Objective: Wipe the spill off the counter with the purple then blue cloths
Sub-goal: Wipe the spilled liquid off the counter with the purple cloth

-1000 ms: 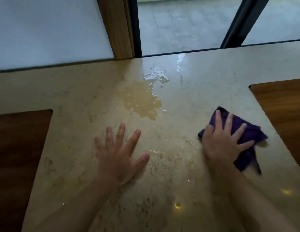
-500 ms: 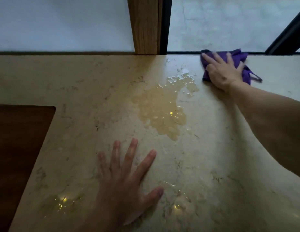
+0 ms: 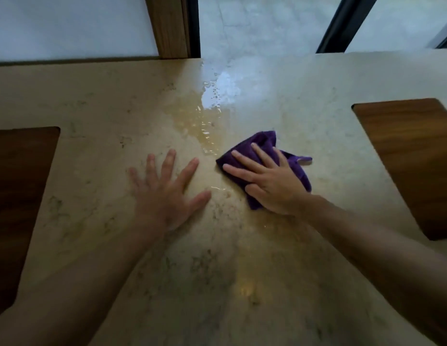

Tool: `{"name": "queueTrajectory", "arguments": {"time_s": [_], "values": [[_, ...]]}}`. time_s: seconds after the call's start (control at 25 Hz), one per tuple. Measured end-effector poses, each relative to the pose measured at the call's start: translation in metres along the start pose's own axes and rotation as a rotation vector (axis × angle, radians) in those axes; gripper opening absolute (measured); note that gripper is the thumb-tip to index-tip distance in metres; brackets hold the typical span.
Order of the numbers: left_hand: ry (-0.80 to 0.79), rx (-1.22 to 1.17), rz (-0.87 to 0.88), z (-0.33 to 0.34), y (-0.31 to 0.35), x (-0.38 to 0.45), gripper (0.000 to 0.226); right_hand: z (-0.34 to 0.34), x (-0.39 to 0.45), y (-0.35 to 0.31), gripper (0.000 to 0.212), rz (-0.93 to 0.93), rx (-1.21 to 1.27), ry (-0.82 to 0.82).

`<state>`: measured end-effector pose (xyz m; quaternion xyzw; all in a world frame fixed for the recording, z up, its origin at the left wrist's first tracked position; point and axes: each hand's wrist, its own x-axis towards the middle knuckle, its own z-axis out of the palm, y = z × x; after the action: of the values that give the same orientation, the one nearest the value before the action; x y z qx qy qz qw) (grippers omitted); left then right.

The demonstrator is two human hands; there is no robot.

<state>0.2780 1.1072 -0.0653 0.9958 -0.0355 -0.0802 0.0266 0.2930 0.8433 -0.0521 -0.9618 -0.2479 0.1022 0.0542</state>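
Observation:
A yellowish spill lies on the beige stone counter, stretching from the far edge towards me. My right hand presses flat on a crumpled purple cloth, which sits at the near right end of the spill. My left hand rests flat on the counter just left of the cloth, fingers spread, holding nothing. No blue cloth is in view.
Dark wooden surfaces flank the counter: one at the left, one at the right. A wooden post and window frame stand behind the counter's far edge. A thin wet smear lies between my hands.
My right hand has pulled the purple cloth from the far edge near the window back towards me, to the near end of the spill. My left hand stays flat on the counter.

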Motion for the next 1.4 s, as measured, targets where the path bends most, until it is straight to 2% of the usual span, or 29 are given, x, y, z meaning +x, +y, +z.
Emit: {"name": "queueTrajectory", "arguments": {"time_s": [0.16, 0.4, 0.52, 0.6, 0.72, 0.88, 1.08, 1.32, 1.4], "values": [[0.036, -0.049, 0.038, 0.003, -0.002, -0.001, 0.084, 0.035, -0.143, -0.066, 0.056, 0.064, 0.024, -0.035], [-0.067, -0.020, 0.042, -0.011, -0.018, -0.015, 0.075, 0.083, -0.293, -0.161, 0.056, 0.558, 0.065, 0.113], [-0.056, -0.026, 0.042, -0.014, -0.041, -0.017, 0.074, 0.097, -0.294, -0.223, 0.056, 0.940, 0.157, 0.187], [-0.036, -0.005, 0.055, -0.013, -0.057, -0.013, 0.072, 0.099, -0.263, -0.259, 0.056, 1.221, 0.320, 0.220], [-0.020, -0.008, 0.028, -0.018, -0.080, 0.006, 0.069, 0.098, -0.216, -0.282, 0.058, 1.427, 0.359, 0.183], [-0.047, -0.039, -0.034, -0.022, -0.113, 0.033, 0.082, 0.088, -0.154, -0.260, 0.064, 1.329, 0.233, 0.173], [0.003, -0.060, 0.000, -0.016, -0.128, 0.038, 0.090, 0.050, 0.000, -0.186, 0.064, 1.135, 0.206, 0.239], [0.027, -0.022, -0.019, -0.008, -0.122, 0.033, 0.089, 0.003, 0.158, -0.080, 0.063, 1.213, 0.211, 0.269], [0.028, -0.037, -0.018, -0.007, -0.123, 0.034, 0.088, -0.016, 0.211, -0.044, 0.060, 1.178, 0.216, 0.265]]}}
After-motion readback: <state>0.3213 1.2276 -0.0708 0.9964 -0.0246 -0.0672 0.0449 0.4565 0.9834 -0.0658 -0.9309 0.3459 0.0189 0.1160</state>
